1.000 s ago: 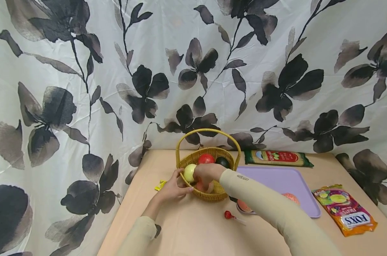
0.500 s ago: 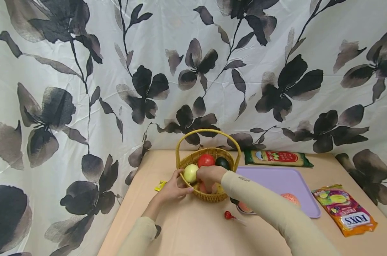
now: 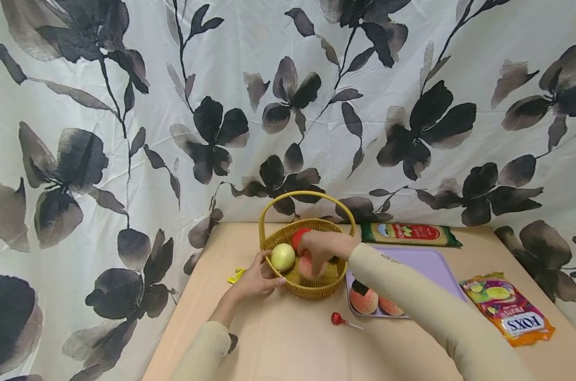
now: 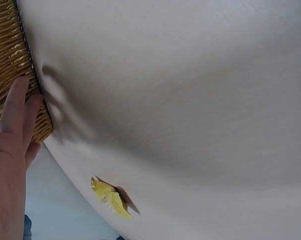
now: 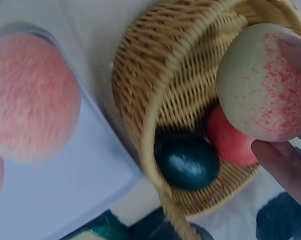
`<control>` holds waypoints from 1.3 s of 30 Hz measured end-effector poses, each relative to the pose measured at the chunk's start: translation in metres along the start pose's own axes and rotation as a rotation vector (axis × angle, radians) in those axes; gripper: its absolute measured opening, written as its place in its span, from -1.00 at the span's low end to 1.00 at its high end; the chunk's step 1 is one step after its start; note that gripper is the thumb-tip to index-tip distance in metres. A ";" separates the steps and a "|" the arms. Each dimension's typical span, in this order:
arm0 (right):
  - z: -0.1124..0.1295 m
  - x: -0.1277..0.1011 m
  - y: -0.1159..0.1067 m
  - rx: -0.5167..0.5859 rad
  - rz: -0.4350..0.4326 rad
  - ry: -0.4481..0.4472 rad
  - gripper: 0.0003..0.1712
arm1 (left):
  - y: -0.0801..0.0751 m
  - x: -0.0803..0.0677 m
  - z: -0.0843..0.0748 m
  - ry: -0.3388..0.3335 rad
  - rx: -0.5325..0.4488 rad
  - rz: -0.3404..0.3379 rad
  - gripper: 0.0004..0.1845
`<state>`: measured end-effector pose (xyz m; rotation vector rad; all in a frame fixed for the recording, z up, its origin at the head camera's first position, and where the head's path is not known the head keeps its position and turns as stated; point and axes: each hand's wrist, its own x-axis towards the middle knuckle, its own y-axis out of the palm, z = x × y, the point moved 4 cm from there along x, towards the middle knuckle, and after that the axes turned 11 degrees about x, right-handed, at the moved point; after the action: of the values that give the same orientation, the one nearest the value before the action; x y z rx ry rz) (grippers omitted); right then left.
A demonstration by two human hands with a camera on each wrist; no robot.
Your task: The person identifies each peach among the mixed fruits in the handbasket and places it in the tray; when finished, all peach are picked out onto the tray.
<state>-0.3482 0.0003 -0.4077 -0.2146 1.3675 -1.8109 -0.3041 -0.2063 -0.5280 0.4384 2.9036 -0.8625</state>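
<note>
The speckled peach (image 3: 309, 266) sits in your right hand (image 3: 318, 250) just above the inside of the wicker basket (image 3: 312, 288), your fingers (image 5: 285, 167) curled around it. The right wrist view shows it clear of the red fruit (image 5: 229, 141) and the dark green fruit (image 5: 186, 161) lying on the basket floor. A pale yellow fruit (image 3: 282, 257) rests at the basket's left side. Your left hand (image 3: 255, 279) lies against the outer wall of the basket, fingers (image 4: 15, 112) straight and flat on the weave. Just right of the basket, the purple tray (image 3: 435, 264) carries two more peaches (image 3: 364, 300). On the table (image 3: 288, 338) lie a red lollipop (image 3: 337, 318), a yellow wrapper (image 3: 236, 275), a candy bag (image 3: 507, 307) and a green packet (image 3: 409, 234).
</note>
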 end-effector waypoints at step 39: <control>-0.208 -0.227 -0.001 0.415 -0.117 0.375 -0.28 | 0.004 0.004 0.001 -0.017 -0.106 0.003 0.10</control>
<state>-0.3246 0.3071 -0.4131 0.2832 1.2024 -2.2676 -0.3068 -0.2028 -0.5315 0.4236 2.9152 -0.7048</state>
